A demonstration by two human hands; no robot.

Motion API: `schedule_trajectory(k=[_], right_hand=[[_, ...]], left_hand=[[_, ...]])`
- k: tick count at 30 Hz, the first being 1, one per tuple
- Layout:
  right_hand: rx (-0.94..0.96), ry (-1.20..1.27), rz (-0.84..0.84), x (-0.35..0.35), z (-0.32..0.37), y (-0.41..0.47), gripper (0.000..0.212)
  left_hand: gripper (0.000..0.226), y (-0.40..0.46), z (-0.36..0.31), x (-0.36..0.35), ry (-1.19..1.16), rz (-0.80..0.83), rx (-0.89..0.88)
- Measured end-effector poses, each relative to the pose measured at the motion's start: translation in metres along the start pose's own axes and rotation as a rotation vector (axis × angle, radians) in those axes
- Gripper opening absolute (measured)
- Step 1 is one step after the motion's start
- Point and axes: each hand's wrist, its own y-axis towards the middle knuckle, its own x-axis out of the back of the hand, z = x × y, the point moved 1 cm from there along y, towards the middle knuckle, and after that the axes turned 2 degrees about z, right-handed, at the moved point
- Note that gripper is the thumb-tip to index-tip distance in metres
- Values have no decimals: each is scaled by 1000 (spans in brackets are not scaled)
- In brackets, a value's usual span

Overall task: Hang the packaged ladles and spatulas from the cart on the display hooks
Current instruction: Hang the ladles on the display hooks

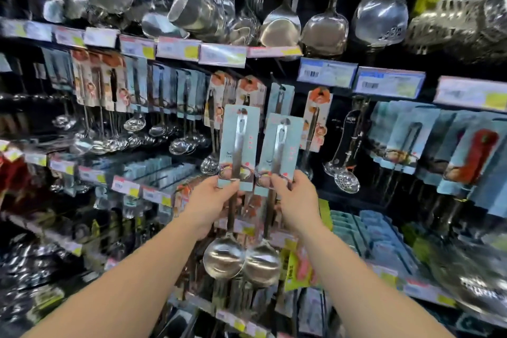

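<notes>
Left hand (pixel 212 202) grips one carded ladle (pixel 238 145), right hand (pixel 297 200) grips another (pixel 282 151), both raised near the hooks. Neither's hung yet; cart's out of view, so remaining stock's unknown.

I have one view only, from the head camera: it looks forward and slightly down along both bare forearms, close to a dark store display wall (pixel 343 195) hung with steel utensils. The wide lens bends the wall's edges; no second view overlaps.
</notes>
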Motion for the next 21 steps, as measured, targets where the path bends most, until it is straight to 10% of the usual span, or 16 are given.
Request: schedule_trajectory(k=[21], right_hand=[[205,125,-125,-51,60,93,8]], left_hand=[[11,111,-27,47,-145,145,-16]])
